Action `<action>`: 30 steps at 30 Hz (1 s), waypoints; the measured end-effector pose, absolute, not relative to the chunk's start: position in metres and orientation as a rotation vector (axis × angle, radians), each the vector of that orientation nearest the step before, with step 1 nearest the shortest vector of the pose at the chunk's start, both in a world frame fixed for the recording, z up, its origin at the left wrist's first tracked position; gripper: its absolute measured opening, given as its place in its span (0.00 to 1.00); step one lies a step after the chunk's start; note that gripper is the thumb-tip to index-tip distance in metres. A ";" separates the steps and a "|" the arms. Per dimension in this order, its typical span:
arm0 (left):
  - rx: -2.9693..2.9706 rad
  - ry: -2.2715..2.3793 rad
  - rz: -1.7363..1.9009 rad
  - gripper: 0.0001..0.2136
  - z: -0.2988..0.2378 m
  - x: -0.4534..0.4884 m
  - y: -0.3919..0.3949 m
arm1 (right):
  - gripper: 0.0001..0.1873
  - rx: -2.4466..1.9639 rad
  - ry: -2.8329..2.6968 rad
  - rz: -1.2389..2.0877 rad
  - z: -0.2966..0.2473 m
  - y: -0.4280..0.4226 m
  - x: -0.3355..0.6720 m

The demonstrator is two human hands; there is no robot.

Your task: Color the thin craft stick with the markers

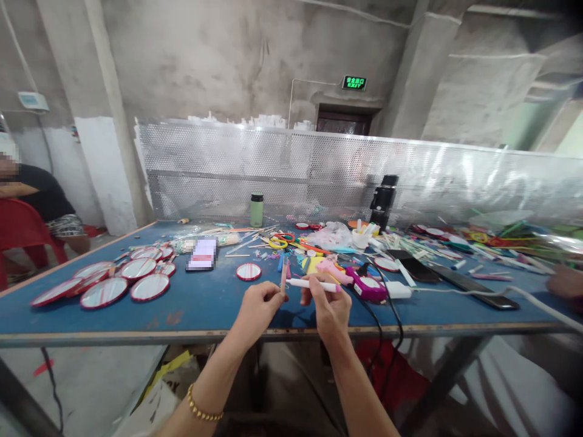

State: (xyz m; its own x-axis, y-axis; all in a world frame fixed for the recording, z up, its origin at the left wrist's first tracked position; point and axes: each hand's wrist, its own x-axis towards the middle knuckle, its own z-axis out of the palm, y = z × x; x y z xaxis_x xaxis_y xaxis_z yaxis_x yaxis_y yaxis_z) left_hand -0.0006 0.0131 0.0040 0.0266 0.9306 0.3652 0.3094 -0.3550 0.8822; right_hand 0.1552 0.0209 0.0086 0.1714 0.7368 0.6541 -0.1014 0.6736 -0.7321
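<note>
My left hand pinches a thin, flat wooden-looking stick, held upright above the front part of the blue table. My right hand grips a white marker pen with a pink end, its other end pointing left, close to the stick. Whether the pen's tip touches the stick I cannot tell. Just beyond my hands lies a round red-rimmed mirror. A purple device with a white block beside it sits to the right of my right hand.
Several red-rimmed mirrors are piled at the left, near a phone. A green bottle and a black flask stand at the back. Sticks and craft bits clutter the right, with a white cable. Someone sits at far left.
</note>
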 end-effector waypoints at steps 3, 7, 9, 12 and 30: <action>1.715 1.263 1.342 0.13 0.005 -0.001 0.012 | 0.14 -0.629 -1.274 0.670 0.008 0.020 0.155; 1.714 1.269 1.345 0.13 0.005 -0.001 0.012 | 0.13 -0.645 -1.285 0.694 0.008 0.019 0.155; 1.714 1.274 1.343 0.13 0.004 -0.001 0.012 | 0.13 -0.633 -1.264 0.688 0.008 0.019 0.155; 1.717 1.276 1.338 0.13 0.003 -0.001 0.013 | 0.14 -0.619 -1.249 0.670 0.008 0.020 0.155; 1.737 1.268 1.340 0.13 0.004 -0.001 0.013 | 0.13 -0.599 -1.185 0.652 0.003 0.024 0.154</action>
